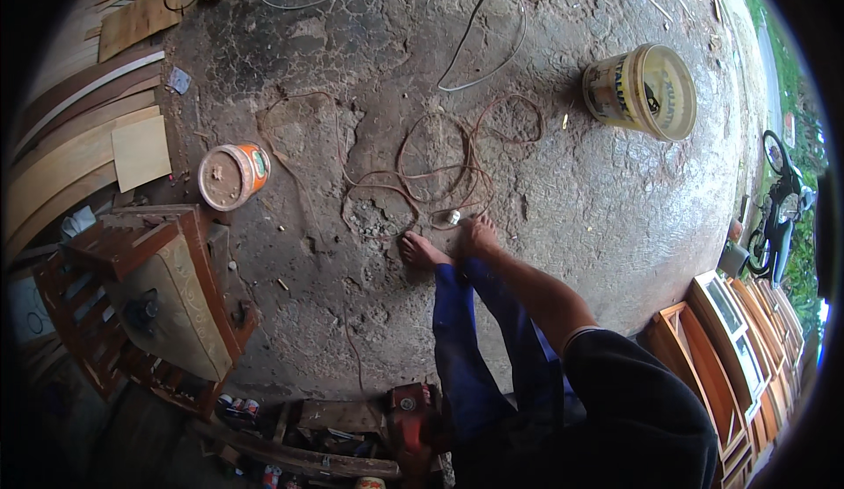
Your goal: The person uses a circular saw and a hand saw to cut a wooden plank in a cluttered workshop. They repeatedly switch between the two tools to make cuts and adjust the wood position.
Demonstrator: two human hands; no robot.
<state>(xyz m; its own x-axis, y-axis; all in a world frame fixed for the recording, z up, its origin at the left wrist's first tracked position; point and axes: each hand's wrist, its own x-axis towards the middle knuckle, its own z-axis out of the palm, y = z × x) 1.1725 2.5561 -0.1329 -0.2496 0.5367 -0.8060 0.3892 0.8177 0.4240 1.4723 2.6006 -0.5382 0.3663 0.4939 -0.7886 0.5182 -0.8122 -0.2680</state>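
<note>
My right arm reaches down toward the floor, and my right hand (480, 237) is low over my right foot, fingers stretched out and apparently holding nothing. Just left of the fingers is a small white electrical connector (454, 217), close but seemingly apart from them. A reddish-brown cord (400, 172) lies in loose loops beyond my feet. My left foot (424, 250) is bare on the ground. At the bottom, a red power tool (409, 414) shows beside my left leg, with a thin cord running up from it. Shadow hides whether my left hand (418, 464) grips it.
An orange-and-white bucket (227, 179) stands at the left, a larger pale bucket (646, 93) at far right. Left are wooden boards (79, 128) and an upholstered wooden chair (163, 304). Wooden frames (730, 331) lean right, near a motorcycle (775, 216). A grey cable (475, 45) crosses the rough floor.
</note>
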